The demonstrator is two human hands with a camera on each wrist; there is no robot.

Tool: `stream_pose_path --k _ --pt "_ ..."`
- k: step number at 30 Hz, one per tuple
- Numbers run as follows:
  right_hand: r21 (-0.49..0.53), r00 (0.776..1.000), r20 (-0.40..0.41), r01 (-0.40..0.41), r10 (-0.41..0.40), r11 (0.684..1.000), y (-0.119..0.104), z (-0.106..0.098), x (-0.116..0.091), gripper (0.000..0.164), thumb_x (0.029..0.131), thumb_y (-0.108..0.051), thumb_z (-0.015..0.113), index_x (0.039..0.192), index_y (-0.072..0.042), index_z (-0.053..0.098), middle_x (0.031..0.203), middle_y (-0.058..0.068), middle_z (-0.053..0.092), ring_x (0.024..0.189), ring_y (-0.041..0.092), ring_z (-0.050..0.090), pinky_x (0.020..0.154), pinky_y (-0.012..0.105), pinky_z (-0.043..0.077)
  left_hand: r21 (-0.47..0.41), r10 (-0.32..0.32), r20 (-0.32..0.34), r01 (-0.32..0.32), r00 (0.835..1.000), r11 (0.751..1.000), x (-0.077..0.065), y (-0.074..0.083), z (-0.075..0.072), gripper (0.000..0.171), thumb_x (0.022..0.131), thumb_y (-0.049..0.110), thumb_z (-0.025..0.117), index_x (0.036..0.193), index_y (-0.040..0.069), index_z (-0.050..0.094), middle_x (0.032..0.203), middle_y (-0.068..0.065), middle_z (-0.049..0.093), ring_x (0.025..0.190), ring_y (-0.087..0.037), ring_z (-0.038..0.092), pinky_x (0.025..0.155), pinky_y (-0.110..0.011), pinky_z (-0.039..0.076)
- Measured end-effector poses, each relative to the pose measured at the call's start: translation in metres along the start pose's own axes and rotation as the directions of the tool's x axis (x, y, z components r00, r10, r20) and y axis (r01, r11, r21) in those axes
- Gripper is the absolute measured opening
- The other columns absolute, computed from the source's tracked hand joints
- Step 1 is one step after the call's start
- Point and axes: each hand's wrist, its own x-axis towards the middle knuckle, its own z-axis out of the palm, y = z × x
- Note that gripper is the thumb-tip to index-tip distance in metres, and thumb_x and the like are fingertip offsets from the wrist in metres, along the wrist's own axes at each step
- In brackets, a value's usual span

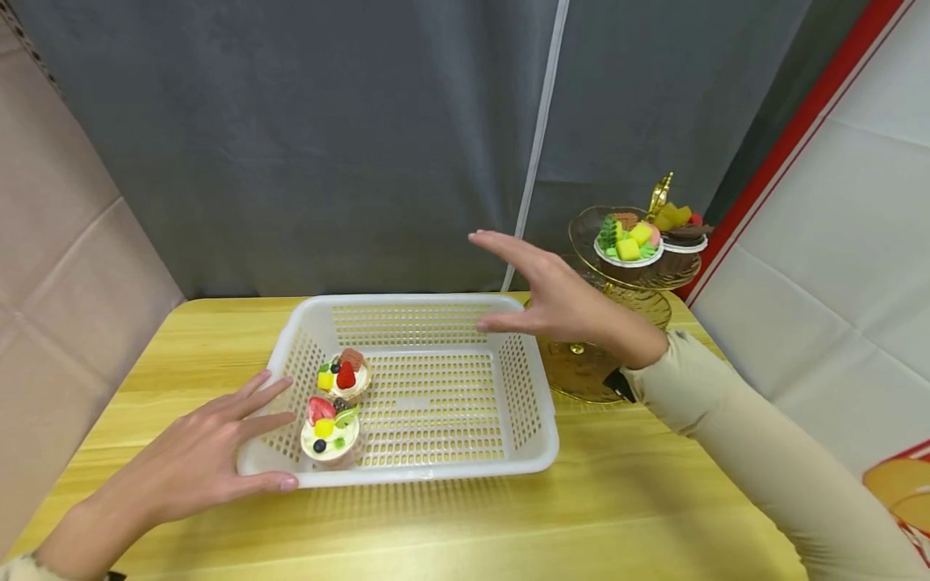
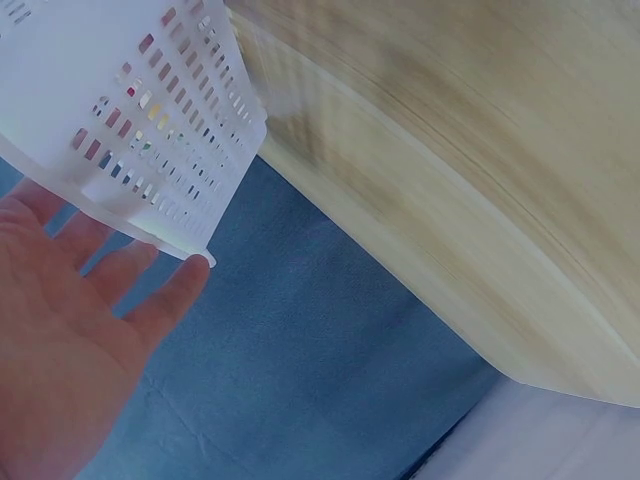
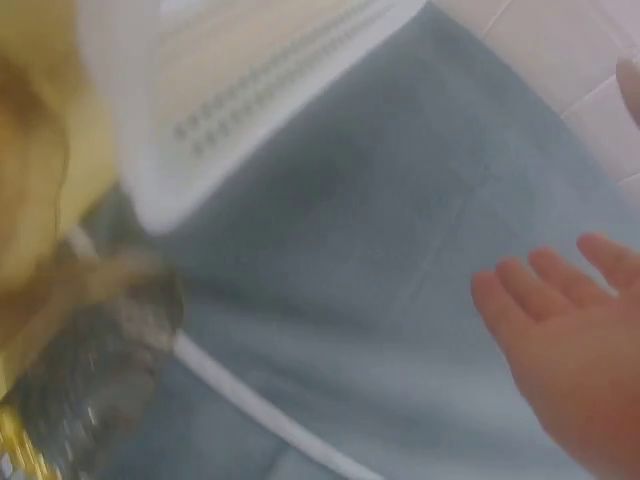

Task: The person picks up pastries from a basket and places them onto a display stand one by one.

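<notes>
A white perforated plastic basket (image 1: 421,472) sits on the wooden table. Two toy cupcakes lie at its left end: a fruit-topped one (image 1: 330,440) near the front and a smaller one (image 1: 352,379) behind it. My left hand (image 1: 207,456) has its fingers spread along the basket's left rim, thumb by the front corner; the left wrist view shows the fingertips touching the rim (image 2: 130,228). Above the basket's right end hovers my right hand (image 1: 555,294), thumb and fingers apart, holding nothing. In the right wrist view this hand (image 3: 575,340) is apart from the basket (image 3: 165,200).
A tiered amber glass stand (image 1: 581,379) with a gold handle (image 1: 659,192) stands right of the basket, behind my right forearm. Its top tier bears a green-topped cupcake (image 1: 628,242) and a chocolate one (image 1: 683,234). A grey curtain (image 1: 327,161) hangs behind the table (image 1: 617,516).
</notes>
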Motion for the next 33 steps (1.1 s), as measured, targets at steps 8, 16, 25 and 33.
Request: stream_pose_path --k 8,16,25,33 --pt "0.243 0.968 0.249 -0.068 0.005 0.968 0.001 0.046 0.012 0.099 0.074 -0.034 0.089 0.154 -0.011 0.036 0.156 0.003 0.040 0.137 0.020 0.046 0.111 0.039 0.037 0.001 0.004 -0.001 -0.004 1.000 1.000 0.000 0.001 0.001 0.074 0.069 0.073 0.073 0.119 0.018 0.074 0.149 -0.009 0.050 0.138 -0.037 0.042 0.088 -0.058 0.048" --pt "0.346 0.900 0.430 -0.091 -0.071 0.934 -0.011 0.086 0.029 0.095 0.075 -0.030 0.088 0.152 -0.005 0.039 0.155 0.008 0.042 0.136 0.020 0.047 0.111 0.035 0.037 0.002 0.012 -0.013 -0.012 1.000 1.000 -0.001 -0.001 0.003 0.074 0.069 0.073 0.073 0.119 0.018 0.074 0.149 -0.010 0.050 0.138 -0.037 0.043 0.087 -0.058 0.049" --pt "0.378 0.834 0.542 -0.134 -0.102 0.916 -0.028 0.122 0.039 0.093 0.077 -0.025 0.088 0.152 -0.003 0.038 0.153 0.012 0.044 0.132 0.023 0.052 0.109 0.032 0.039 0.004 0.007 -0.013 -0.007 1.000 1.000 -0.001 -0.002 0.003 0.074 0.068 0.073 0.073 0.118 0.018 0.075 0.149 -0.008 0.049 0.138 -0.036 0.043 0.087 -0.058 0.049" --pt "0.367 0.812 0.571 -0.120 -0.121 0.923 -0.037 0.152 0.043 0.087 0.076 -0.026 0.088 0.148 -0.003 0.044 0.150 0.008 0.048 0.132 0.020 0.052 0.108 0.029 0.040 0.001 0.003 -0.009 -0.003 1.000 1.000 -0.001 -0.003 0.004 0.074 0.068 0.073 0.074 0.118 0.018 0.074 0.150 -0.007 0.048 0.138 -0.036 0.043 0.086 -0.059 0.049"
